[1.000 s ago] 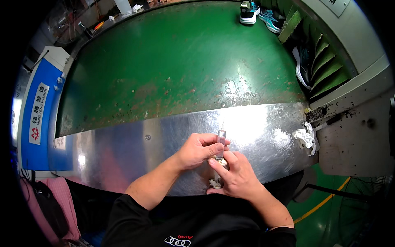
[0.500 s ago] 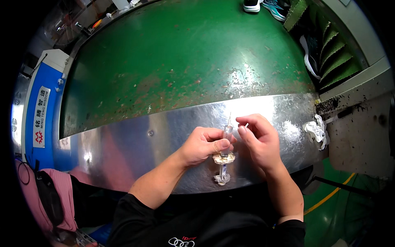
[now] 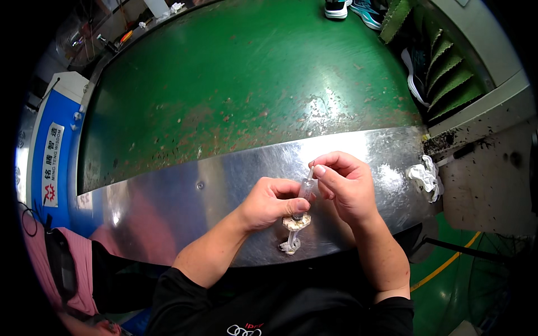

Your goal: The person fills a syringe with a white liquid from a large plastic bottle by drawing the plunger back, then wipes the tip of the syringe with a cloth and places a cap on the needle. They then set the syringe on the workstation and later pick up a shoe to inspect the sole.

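Left hand (image 3: 270, 206): you grip the syringe (image 3: 306, 189)
Right hand (image 3: 348, 187): you pinch its tip
Metal plate (image 3: 238, 182): beneath both

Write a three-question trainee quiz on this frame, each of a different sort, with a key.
1. True or false: The left hand holds the clear syringe by its barrel.

2. Multiple choice: Where is the right hand?
A) At the plunger end
B) At the tip end of the syringe
C) Flat on the green surface

3. Fill in the blank: The crumpled white wad on the metal surface lies nearer the ____ hand.

Key: 1. True; 2. B; 3. right
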Motion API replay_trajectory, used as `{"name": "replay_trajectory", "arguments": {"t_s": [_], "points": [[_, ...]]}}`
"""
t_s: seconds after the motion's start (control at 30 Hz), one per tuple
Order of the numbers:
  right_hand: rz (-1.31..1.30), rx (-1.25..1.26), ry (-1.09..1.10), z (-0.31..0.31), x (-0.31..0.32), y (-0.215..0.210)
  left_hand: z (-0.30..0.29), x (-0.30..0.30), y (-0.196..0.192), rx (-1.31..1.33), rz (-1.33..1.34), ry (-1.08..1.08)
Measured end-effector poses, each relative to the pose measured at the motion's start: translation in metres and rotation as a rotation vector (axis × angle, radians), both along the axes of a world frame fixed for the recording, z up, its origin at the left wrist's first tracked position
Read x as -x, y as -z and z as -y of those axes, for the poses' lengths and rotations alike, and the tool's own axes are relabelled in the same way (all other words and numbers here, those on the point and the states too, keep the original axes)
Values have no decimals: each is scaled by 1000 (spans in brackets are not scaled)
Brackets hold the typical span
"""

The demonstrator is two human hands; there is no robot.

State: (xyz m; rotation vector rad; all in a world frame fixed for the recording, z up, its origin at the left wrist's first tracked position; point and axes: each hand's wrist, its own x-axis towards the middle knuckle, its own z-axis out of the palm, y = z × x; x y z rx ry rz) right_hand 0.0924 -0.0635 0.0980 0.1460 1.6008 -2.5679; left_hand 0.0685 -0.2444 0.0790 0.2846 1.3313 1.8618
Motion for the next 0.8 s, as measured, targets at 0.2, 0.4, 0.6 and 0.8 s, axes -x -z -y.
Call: {"name": "replay_trajectory", "arguments": {"t_s": [0.2,0.4,0.6,0.8], "points": [[14,49,-24,-1,0,-6,1,-1,-1,-33,5,-5],[17,79,-41,-2,0,-10,1,-2,-4,-68,47,1],[21,69,-43,-4,1,-11,1,-3,-5,-73,58,-6],[-19,31,-45,-7,2,-7,2,-3,-5,-62,57,-17]]}}
